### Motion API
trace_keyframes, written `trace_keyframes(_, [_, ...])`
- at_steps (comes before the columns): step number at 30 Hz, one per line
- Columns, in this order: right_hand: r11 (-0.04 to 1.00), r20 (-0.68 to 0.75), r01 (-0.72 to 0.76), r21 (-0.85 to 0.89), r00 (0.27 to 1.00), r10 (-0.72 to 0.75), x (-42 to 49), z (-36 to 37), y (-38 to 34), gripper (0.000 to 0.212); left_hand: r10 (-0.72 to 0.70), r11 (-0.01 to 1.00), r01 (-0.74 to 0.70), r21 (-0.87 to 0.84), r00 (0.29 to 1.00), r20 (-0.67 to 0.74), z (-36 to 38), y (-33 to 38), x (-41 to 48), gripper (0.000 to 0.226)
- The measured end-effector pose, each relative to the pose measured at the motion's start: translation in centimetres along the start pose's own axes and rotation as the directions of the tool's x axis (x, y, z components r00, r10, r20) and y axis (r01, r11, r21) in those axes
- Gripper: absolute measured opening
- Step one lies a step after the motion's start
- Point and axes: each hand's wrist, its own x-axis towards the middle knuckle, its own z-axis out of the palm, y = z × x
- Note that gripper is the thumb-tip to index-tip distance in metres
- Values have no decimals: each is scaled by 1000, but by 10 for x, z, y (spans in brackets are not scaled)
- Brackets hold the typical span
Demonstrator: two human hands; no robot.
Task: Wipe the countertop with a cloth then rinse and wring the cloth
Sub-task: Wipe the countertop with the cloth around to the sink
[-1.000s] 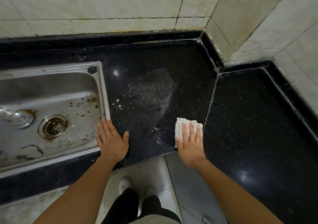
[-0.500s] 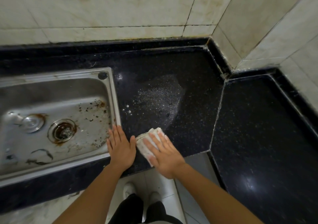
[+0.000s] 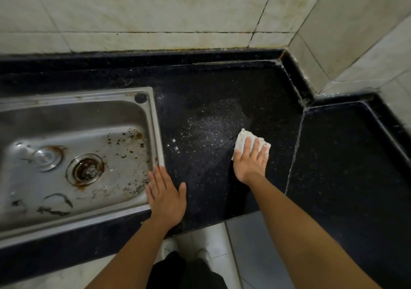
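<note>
While left hand (image 3: pixel 165 196) lies flat, fingers straight, by sink (image 3: pixel 153 119), right hand (image 3: pixel 250 161) presses cloth (image 3: pixel 243 138) (fingers straight) on countertop (image 3: pixel 222 88).

Glossy black speckled stone countertop (image 3: pixel 222 84), dusted with pale grit; brushed steel sink (image 3: pixel 153 119), stained and rusty round the drain (image 3: pixel 85 169); nubbly white cloth (image 3: pixel 243 138); matt tiled wall (image 3: pixel 155 6).

Stained pale wall tiles (image 3: pixel 155 10), grey floor tiles (image 3: pixel 251 255)
</note>
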Motion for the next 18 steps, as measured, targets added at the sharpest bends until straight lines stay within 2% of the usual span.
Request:
trace_keyframes(3, [993, 9, 103, -52, 995, -102, -30, 21, -12, 62, -6, 1000, 6, -11, 1000, 1, 0, 0, 1, 74])
trace_keyframes(5, [957, 12, 250, -146, 968, -251, -54, 38, -16, 65, -4, 1000, 4, -30, 1000, -10, 0, 0, -1, 74])
trace_keyframes(8, [792, 34, 533, -298, 835, -549, -70, 54, -2, 64, -10, 1000, 8, -27, 998, -67, 2, 3, -4, 72])
trace_keyframes(10, [668, 89, 662, -341, 730, -678, -60, 46, 15, 59, -21, 1000, 18, -24, 993, -116, -1, 4, 0, 71])
trace_keyframes(11, [637, 103, 682, -358, 707, -699, -50, 39, 23, 58, -21, 999, 18, -28, 991, -135, -3, 5, 6, 71])
trace_keyframes(12, [644, 96, 670, -370, 717, -690, -40, 31, 28, 58, -20, 999, 15, -31, 989, -150, -7, 6, 13, 70])
trace_keyframes(16, [812, 35, 479, -335, 867, -497, 9, 3, 40, 61, -34, 999, 28, -35, 982, -184, -23, 6, 49, 73])
trace_keyframes(18, [856, 11, 415, -308, 901, -433, 33, -12, 43, 63, -45, 998, 37, -44, 979, -197, -23, 3, 62, 76])
